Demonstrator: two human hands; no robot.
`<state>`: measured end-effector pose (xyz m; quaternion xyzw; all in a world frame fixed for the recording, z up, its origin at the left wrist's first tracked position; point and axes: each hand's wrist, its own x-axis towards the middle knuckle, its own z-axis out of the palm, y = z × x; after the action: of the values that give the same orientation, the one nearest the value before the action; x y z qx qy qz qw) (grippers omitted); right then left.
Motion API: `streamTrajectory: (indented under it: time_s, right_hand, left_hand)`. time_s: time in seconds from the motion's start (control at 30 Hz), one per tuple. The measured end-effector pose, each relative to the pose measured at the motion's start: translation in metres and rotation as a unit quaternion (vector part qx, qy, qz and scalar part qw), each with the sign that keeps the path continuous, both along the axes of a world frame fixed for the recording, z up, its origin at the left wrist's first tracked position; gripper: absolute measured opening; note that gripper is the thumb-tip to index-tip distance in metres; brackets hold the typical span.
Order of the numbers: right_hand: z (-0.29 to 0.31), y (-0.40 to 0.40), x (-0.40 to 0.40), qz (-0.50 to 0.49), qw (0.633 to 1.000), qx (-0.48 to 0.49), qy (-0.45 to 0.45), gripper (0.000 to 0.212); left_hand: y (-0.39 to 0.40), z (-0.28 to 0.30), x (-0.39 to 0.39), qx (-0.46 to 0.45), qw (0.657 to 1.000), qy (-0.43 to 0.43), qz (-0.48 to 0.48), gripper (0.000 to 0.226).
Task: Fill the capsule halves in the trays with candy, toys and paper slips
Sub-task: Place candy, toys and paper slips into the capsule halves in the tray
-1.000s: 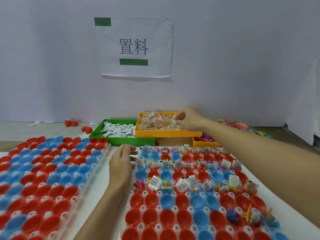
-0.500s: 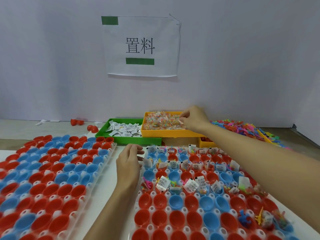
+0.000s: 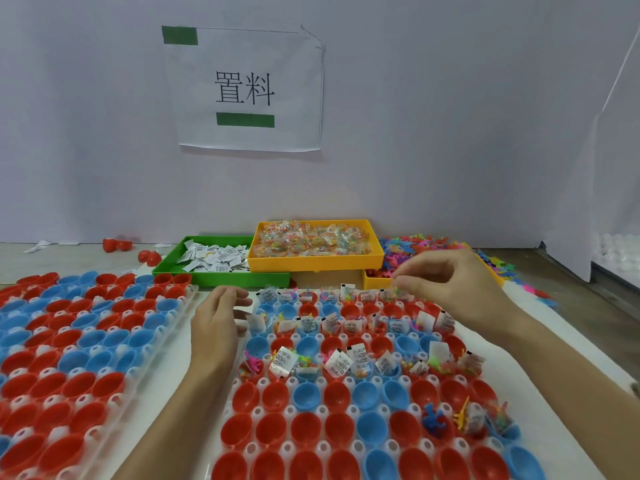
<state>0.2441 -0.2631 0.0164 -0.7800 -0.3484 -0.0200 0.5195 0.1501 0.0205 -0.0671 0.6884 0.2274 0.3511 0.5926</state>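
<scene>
A white tray [image 3: 313,445] of red and blue capsule halves lies in front of me; its far rows hold paper slips, candy packets and small toys, its near rows are mostly bare. My right hand [image 3: 450,289] hovers over the tray's far right corner, pinching a small candy packet [image 3: 398,289] between thumb and fingertips. At the tray's left edge my left hand [image 3: 216,327] rests with fingers relaxed, holding nothing. Behind the tray, the yellow bin [image 3: 315,263] holds candy packets and the green bin [image 3: 221,275] holds paper slips.
A second tray [image 3: 114,431] of bare red and blue capsule halves lies on the left. Coloured plastic toys [image 3: 433,247] are heaped at the back right over a lower yellow bin [image 3: 375,282]. Loose red capsule halves [image 3: 117,244] sit by the wall. A paper sign [image 3: 244,88] hangs above.
My right hand has drawn back from the yellow candy bin toward the tray's far right, now pinching a candy packet. The left hand has stayed at the tray's left edge.
</scene>
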Motion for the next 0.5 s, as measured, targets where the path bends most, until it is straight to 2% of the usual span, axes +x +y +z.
streamTrajectory:
  time_s: [0.17, 0.33, 0.5]
  right_hand:
    - [-0.001, -0.030, -0.027, 0.087, 0.993, -0.060, 0.045, 0.007]
    - [0.005, -0.041, -0.035, 0.151, 0.972, -0.166, 0.073, 0.013]
    - [0.007, -0.041, -0.042, 0.172, 0.958, -0.214, 0.087, 0.015]
  left_hand:
    - [0.000, 0.001, 0.000, 0.019, 1.000, 0.006, -0.003, 0.032]
    - [0.000, 0.001, 0.001, 0.018, 1.000, 0.003, -0.001, 0.032]
    - [0.000, 0.000, 0.000, 0.021, 1.000, 0.003, -0.002, 0.033]
